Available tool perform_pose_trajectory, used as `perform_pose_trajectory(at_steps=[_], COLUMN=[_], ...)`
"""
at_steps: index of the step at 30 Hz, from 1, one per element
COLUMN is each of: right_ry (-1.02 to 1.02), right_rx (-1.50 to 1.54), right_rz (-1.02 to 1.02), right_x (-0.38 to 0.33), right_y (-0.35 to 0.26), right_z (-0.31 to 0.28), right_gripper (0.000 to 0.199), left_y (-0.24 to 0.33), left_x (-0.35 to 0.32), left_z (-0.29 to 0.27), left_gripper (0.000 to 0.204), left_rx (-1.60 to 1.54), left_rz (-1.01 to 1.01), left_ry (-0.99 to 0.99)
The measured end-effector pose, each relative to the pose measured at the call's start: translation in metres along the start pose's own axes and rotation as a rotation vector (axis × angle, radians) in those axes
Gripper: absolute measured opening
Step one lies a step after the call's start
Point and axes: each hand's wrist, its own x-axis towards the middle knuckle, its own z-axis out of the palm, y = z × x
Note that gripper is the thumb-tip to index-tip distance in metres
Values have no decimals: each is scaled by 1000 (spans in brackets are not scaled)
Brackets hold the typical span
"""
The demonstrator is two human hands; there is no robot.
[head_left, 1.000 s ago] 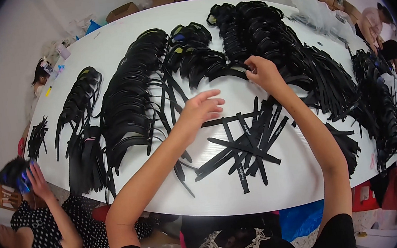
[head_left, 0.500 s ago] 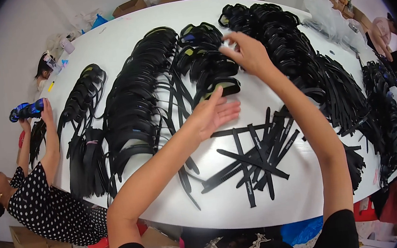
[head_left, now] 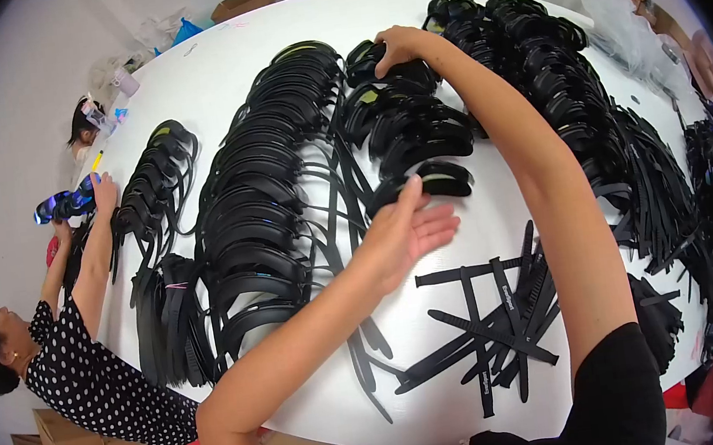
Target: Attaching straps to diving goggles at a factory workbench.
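Several rows of black goggles [head_left: 422, 140] are laid on the white desk [head_left: 496, 215]. The left hand [head_left: 411, 238] is held open, fingers extended, at the middle row's near end. The right hand [head_left: 401, 49] is curled over its far end — whether anything is grasped cannot be told.

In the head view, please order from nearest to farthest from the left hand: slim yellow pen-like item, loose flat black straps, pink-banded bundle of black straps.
From the left hand:
1. Loose flat black straps: lower right of it.
2. Pink-banded bundle of black straps: to its left.
3. Slim yellow pen-like item: upper left.
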Motion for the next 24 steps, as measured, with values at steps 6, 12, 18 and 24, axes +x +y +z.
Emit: perform_pose_trajectory(at_steps=[6,12,18,24], right_ry=[30,5,223,197], right_rx=[54,408,401,353], right_rz=[-170,-187,-195,-124], right_x=[-57,-109,-167,-246], right_y=[-12,-12,-25,-33], right_z=[19,11,-32,-56], right_gripper=[79,74,76,76], left_y=[4,-6,5,-11], left_x=[38,28,-17,-77], left_z=[-32,-12,17,56], left_gripper=[97,83,66,68], left_rx=[3,76,176,223], left_rz=[79,132,233,220], left_ry=[4,27,107,37])
